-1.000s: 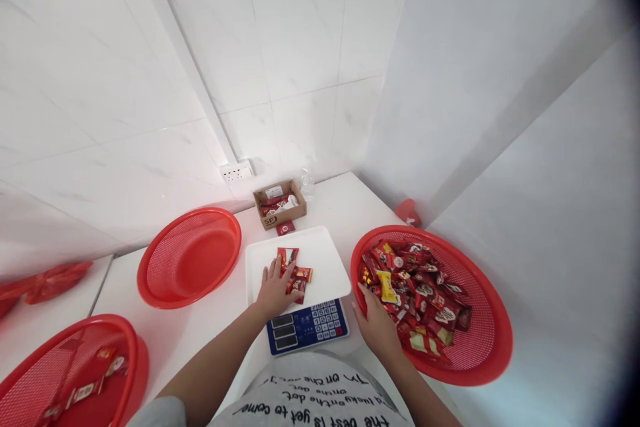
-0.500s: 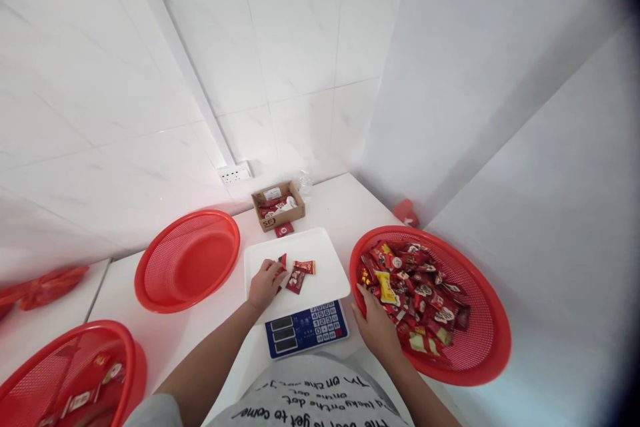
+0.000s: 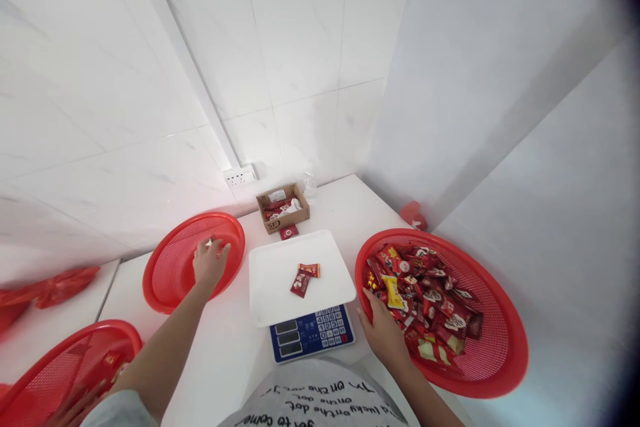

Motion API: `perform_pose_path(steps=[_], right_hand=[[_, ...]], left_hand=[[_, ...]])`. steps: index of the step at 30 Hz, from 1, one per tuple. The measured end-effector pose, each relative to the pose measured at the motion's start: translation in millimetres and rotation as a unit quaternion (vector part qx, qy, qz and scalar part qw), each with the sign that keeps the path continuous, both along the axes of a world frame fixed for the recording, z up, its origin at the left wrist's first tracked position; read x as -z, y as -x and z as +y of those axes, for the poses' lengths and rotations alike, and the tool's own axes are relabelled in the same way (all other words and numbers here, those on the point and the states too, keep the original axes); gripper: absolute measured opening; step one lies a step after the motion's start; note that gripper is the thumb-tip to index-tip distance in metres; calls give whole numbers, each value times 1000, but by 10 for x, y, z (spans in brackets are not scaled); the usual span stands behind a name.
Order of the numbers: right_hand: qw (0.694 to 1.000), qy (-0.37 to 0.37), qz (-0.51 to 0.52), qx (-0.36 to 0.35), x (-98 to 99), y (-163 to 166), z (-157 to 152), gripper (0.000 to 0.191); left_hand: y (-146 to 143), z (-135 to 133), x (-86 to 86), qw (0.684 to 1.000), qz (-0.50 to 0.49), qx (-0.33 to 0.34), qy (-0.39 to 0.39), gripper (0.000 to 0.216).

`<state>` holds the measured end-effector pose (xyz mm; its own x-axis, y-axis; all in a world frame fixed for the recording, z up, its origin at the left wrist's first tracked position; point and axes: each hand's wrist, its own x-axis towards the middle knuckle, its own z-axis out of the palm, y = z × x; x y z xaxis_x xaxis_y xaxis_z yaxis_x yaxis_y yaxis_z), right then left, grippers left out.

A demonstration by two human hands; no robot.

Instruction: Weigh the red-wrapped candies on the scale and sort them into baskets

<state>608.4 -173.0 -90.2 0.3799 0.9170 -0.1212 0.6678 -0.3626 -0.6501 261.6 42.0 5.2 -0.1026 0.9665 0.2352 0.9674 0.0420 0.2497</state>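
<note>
Left hand (image 3: pixel 210 263), pinching a mostly hidden packet (image 3: pixel 211 240), is now off the scale pan (image 3: pixel 270 283), where two wrapped sweets (image 3: pixel 301 283) remain, and over the wall-side red basket (image 3: pixel 167 270); right hand (image 3: pixel 384 333) grips the sweet-filled basket (image 3: pixel 517 357).

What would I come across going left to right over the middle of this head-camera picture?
Red plastic bag → red basket with the left hand over it → white scale tray bearing two wrapped packets → heaped red basket with the right hand at its rim.
</note>
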Motion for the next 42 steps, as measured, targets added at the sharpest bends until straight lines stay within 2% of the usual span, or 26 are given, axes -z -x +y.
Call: perform_pose_path(steps=[2, 4, 6, 8, 11, 15, 19, 23, 27, 31, 33, 37, 40, 42], right_hand=[[1000, 6, 1, -2, -11, 4, 0, 51], [1000, 8, 3, -3, -15, 5, 0, 51], [1000, 7, 3, -1, -10, 3, 1, 51], [1000, 2, 1, 0, -3, -1, 4, 50], [1000, -4, -2, 1, 3, -4, 7, 50], [1000, 1, -7, 2, 7, -4, 7, 49], [1000, -5, -6, 3, 22, -5, 5, 50], [1000, -4, -6, 2, 42, -9, 6, 50], [1000, 3, -7, -3, 44, -13, 11, 50], [1000, 1, -2, -8, 22, -14, 7, 51], [1000, 2, 8, -7, 18, -12, 2, 52], [999, -11, 48, 6, 52, -14, 9, 55], [992, -28, 116, 33, 80, -63, 39, 58], [981, -12, 185, 55, 82, -136, 63, 59]], left_hand=[[-142, -61, 164, 997, 37, 63, 5, 36], [-398, -186, 359, 985, 34, 164, 33, 36], [-713, -345, 536, 953, 8, 289, 84, 43], [-1020, -496, 664, 915, -10, 384, 126, 50], [-1354, -638, 767, 888, -12, 438, 138, 57], [-1484, -676, 832, 883, 27, 453, 118, 49], [-1443, -666, 846, 894, 73, 427, 110, 36], [-1420, -705, 781, 905, 81, 400, 122, 28], [-1336, -815, 723, 912, 27, 386, 140, 22], [-1089, -874, 685, 926, -83, 345, 125, 20], [-896, -810, 624, 940, -133, 298, 97, 21], [-389, -496, 372, 973, -176, 148, 35, 30], [-1, -277, 171, 990, -141, 21, -2, 39], [168, -225, 113, 994, -102, -38, -17, 47]])
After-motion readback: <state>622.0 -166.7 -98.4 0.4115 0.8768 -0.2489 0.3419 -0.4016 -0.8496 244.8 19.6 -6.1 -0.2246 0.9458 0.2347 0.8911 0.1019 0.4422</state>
